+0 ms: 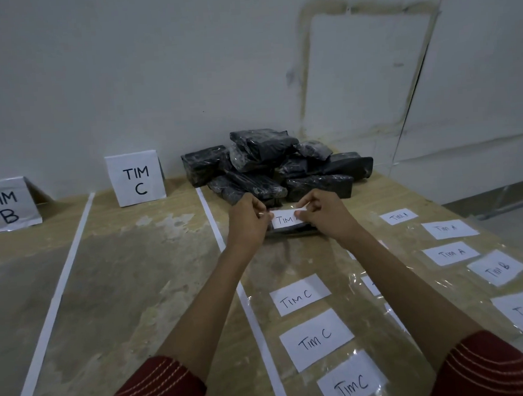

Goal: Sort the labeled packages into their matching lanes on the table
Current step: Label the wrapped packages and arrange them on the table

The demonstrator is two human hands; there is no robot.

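- Left hand (246,223): fingers curled, thumb and forefinger pinching the left end of a white paper label (286,219).
- Right hand (328,215): fingers curled, pinching the right end of the same label; the thumb covers the last letter, so only "TIM" reads.
- Label: held flat on top of a black wrapped package (290,232), which lies on the worktop (129,267) just in front of the pile.
- Pile of packages (276,163): black, glossy wrap, heaped at the far edge against the wall, right of the nearer tape line (209,219).
- TIM C sign (135,178): upright at the far end of the lane between the two tape lines.
- TIM B sign (6,205): upright, left of the farther tape line (60,286).
- Spare labels, lying flat to the right under clear film: Tim C slips (299,294) in a near column, Tim A slips (449,228) farther right, Tim B slips (497,267) nearest the right edge.
- Red sleeves (162,390): at the bottom of the view.
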